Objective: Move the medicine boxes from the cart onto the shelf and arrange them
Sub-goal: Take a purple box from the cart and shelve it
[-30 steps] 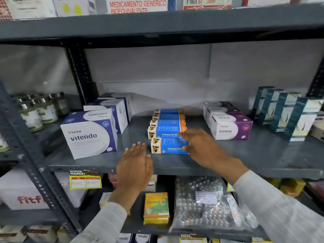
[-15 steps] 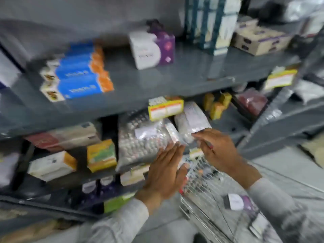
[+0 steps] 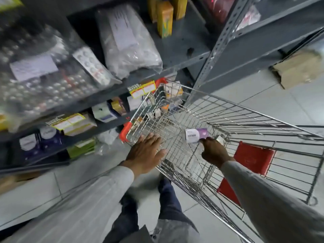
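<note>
- Where the view looks steeply down, the person's dark trouser legs (image 3: 168,199) stand nearest on the pale tiled floor (image 3: 206,223), with two light sleeves reaching away from them.
- Just beyond, the left hand (image 3: 146,152) lies flat with fingers spread and released, gripping nothing; its fingertips reach the near left rim of the wire cart (image 3: 228,104), close to the orange corner guard (image 3: 125,131).
- To the right, the right hand (image 3: 214,151) reaches down inside the cart basket, fingers curled and grasping the near end of a white and purple medicine box (image 3: 195,135).
- That box is inside the cart, tilted, printed white face up; whether it touches the wire floor I cannot tell.
- Right of that hand, a red panel (image 3: 252,157) shows inside the cart.
- Farther, at the far left corner of the cart, a second orange guard (image 3: 160,81) sits against the grey metal shelf (image 3: 175,55).
- On the low tiers left of the cart sit small boxes, white, purple and green, behind yellow price tags (image 3: 142,88); their print is too blurred to read.
- Above those, clear bags of blister packs (image 3: 40,76) and a bag of white packets (image 3: 129,44) lie on a higher tier, with yellow boxes (image 3: 164,18) standing behind them.
- Far right, a brown cardboard carton (image 3: 298,69) rests by another shelf unit.
</note>
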Motion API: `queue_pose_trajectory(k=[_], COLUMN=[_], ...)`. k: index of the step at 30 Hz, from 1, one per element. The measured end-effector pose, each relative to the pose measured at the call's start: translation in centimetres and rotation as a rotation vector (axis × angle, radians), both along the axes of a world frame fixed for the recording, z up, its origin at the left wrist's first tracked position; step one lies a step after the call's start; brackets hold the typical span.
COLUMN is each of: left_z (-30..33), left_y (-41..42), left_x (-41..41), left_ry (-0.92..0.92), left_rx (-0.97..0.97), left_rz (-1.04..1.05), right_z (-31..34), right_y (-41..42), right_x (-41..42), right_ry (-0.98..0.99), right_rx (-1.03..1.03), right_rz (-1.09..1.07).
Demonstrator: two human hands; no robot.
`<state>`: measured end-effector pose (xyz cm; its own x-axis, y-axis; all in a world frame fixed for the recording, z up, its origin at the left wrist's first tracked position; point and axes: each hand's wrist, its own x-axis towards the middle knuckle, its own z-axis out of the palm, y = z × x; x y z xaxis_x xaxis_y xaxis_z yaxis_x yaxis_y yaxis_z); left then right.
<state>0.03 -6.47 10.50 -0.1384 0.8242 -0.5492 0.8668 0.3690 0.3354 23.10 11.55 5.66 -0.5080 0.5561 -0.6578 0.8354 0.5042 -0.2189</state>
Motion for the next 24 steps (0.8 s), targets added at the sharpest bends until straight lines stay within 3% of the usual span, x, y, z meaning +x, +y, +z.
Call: queue_pose_trajectory(k=[4, 9, 15, 19, 24], left_z=[-2.4, -3.6, -4.1, -3.8, -2.6], left_y=[-0.5, -0.4, -0.7, -0.7, -0.8], left_x=[0.9, 0.3, 0.2, 0.3, 0.5], left_ry=[0.107, 0.149, 0.141, 0.139, 0.08], left_rx=[0.031, 0.08, 0.157, 0.132, 0.072], left_rz=[-0.018, -0.05, -0.027, -0.02, -0.005], right_z=[-4.6, -9.4, -13.2, -11.3, -4.4], right_y=[1.4, 3.8, 5.3, 4.9, 3.0], right_x=[1.4, 1.0, -0.5, -1.2, -2.4], right_ry=[-0.016, -0.013, -0.025, 0.019, 0.134], right_rx=[0.055, 0.194, 0.209, 0.233, 0.208], right_rz=[0.046, 0.106, 0.169, 0.184, 0.15])
